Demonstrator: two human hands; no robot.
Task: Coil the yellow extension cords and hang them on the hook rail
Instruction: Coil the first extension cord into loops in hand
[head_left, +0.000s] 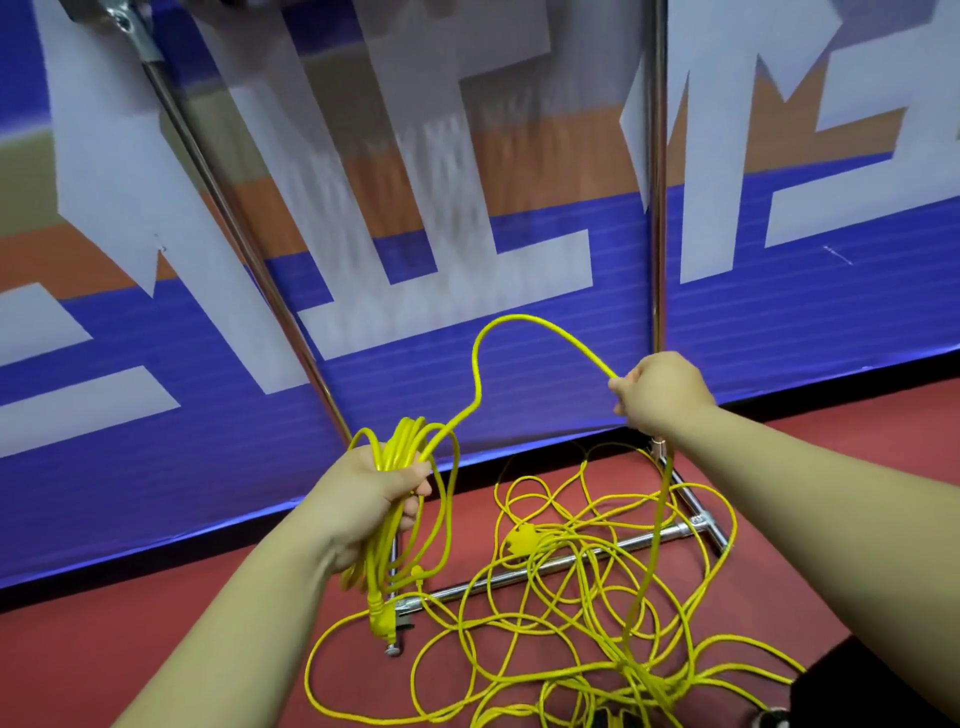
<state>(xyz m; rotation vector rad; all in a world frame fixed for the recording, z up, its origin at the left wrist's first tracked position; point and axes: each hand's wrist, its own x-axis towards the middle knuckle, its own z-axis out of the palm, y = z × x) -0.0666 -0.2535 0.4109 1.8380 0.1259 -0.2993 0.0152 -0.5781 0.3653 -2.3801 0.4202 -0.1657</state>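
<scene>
- Left hand (371, 496) is curled around a bundle of coiled yellow extension cord (408, 441), with the plug (378, 621) dangling below.
- Right hand (662, 392) grips the strand (519, 322) arching from the bundle.
- The loose cord tangle (571, 603) lies on the red floor (156, 649), across the rack base bars (618, 548).

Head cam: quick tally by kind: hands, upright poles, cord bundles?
Hands: 2 (left hand, right hand)
Upright metal poles: 2 (left pole, right pole)
Cord bundles: 2 (held coil, floor tangle)
Total: 6
Right hand grips the cord span between the bundles.
</scene>
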